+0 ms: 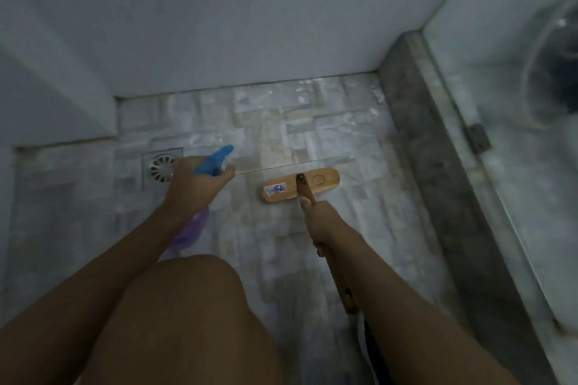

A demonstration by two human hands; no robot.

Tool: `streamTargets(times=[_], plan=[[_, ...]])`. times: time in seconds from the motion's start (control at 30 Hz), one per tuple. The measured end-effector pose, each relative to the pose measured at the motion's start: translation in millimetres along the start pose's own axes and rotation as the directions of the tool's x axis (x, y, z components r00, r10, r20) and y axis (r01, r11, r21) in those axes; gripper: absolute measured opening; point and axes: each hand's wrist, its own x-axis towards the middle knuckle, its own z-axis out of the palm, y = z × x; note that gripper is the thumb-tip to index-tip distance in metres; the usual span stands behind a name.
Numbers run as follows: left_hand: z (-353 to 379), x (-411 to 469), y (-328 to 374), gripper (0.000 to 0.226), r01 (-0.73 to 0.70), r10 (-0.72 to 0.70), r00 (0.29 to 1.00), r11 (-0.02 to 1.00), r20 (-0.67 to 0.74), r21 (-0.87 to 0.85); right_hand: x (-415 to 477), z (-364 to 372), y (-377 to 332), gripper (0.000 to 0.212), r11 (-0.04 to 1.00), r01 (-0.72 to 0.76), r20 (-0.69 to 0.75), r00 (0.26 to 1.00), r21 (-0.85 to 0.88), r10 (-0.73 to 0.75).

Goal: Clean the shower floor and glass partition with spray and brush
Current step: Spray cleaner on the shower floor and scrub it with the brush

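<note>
Nearest the camera a bare knee point(187, 306) rises at the bottom of the view, with both forearms reaching forward on either side of it. The right hand point(322, 222) has its grip clenched around the wooden handle point(339, 278) of a long-handled scrub brush, thumb laid along the top of the shaft; the handle's free end runs back beside the right forearm. The left hand point(195, 186) has its grip wrapped around the neck of a spray bottle point(190, 228), whose purple body hangs below the wrist while the blue trigger head point(215, 159) points forward and to the right. Just ahead of the right hand the brush's flat wooden head point(300, 184) lies crosswise on the shower floor point(281, 134), with a small sticker on its left half. The floor is pale mosaic stone tile, looking wet and streaked. Left of the brush, partly behind the left hand, sits a round metal floor drain point(161, 167). To the right a dark stone curb point(416, 134) carries the glass partition point(506, 78), which bears a small metal hinge point(478, 138). Farthest off, plain pale walls point(219, 25) meet the floor.
</note>
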Motion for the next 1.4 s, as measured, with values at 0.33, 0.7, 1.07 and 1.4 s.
streamTargets(times=[0.33,0.7,1.07,1.4], plan=[[65.4,11.6,40.7,0.034,-0.078,0.086,0.96,0.996,0.265,-0.043,-7.9,-27.1,65.3,0.055,0.984,-0.043,-0.059,0.997,0.17,0.054],[25.3,64.9,22.7,0.034,-0.245,0.241,0.966,0.969,-0.093,-0.038,9.3,-33.1,25.1,0.051,0.999,0.01,-0.059,0.998,0.053,-0.007],[15.6,86.8,8.5,0.027,-0.21,0.198,0.949,0.977,-0.246,-0.023,79.3,-24.8,-105.9,0.056,0.971,0.238,-0.147,0.96,-0.028,-0.24],[20.6,83.9,11.0,0.033,-0.282,0.283,0.944,0.959,-0.17,0.031,65.7,-17.5,-59.6,0.061,0.985,0.147,-0.046,0.987,-0.088,-0.151]])
